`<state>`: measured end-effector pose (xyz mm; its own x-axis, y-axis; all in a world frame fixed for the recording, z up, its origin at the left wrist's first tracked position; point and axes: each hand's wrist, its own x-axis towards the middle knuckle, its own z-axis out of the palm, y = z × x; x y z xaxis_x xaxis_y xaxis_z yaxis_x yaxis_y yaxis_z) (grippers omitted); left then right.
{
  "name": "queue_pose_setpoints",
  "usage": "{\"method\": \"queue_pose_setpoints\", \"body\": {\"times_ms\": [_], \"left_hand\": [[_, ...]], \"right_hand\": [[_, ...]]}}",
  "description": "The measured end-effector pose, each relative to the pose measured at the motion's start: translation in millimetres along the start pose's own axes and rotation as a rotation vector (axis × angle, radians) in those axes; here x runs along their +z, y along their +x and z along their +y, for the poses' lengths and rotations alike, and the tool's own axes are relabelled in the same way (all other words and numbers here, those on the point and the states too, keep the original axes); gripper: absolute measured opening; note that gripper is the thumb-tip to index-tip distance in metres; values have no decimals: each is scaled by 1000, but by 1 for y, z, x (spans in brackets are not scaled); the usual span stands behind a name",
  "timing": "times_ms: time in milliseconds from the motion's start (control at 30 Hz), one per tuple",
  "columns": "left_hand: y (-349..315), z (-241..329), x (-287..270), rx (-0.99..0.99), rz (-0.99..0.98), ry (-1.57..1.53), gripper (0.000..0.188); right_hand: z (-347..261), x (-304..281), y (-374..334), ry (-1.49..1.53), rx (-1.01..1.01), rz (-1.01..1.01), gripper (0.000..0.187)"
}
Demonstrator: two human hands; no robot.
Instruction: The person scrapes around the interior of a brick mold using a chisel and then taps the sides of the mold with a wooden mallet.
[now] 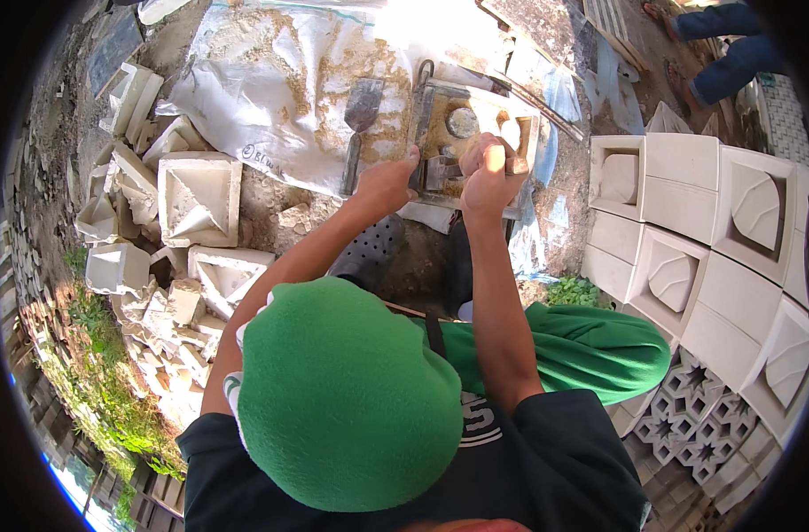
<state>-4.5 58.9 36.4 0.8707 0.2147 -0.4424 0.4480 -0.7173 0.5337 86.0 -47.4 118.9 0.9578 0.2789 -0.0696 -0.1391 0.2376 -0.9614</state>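
Observation:
A square mould-like box (530, 133) lies before me, sand-coloured inside with a round piece and small blocks in it. My left hand (386, 184) is closed at its near left edge, thumb up along the side; most fingers are hidden. Over the box's right part my right hand (488, 182) makes a fist around something I cannot make out. Beside the box, to its left, a trowel (363, 105) with a flat dark blade rests on a dusty white plastic sheet (258, 97). My bent legs in green trousers (351, 390) fill the near middle.
Broken pale cast pieces pile up at left, next to a square hollow block (199, 199). Pale relief blocks (679, 173) stand in rows at right, with star-patterned openwork blocks (697, 408) nearer. Another person's legs in jeans (732, 66) show at far right.

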Motion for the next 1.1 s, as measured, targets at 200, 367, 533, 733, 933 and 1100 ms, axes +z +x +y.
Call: {"method": "queue_pose_setpoints", "body": {"times_ms": [200, 367, 533, 733, 933, 1100], "left_hand": [[-3, -4, 3, -31, -22, 1, 87], [1, 7, -3, -44, -91, -29, 87], [3, -2, 2, -26, -57, -48, 85], [3, -5, 6, -18, -6, -48, 88], [2, -4, 4, 3, 0, 5, 91], [4, 6, -3, -31, -65, 20, 89]], "right_hand": [[5, -5, 3, -15, 6, 14, 34], [14, -12, 3, -287, -87, -76, 36], [-12, -4, -7, -10, 47, 160, 30], [-7, -19, -11, -90, 6, 3, 38], [-6, -18, -3, -3, 19, 18, 35], [8, -14, 6, -126, 39, -59, 37]]}}
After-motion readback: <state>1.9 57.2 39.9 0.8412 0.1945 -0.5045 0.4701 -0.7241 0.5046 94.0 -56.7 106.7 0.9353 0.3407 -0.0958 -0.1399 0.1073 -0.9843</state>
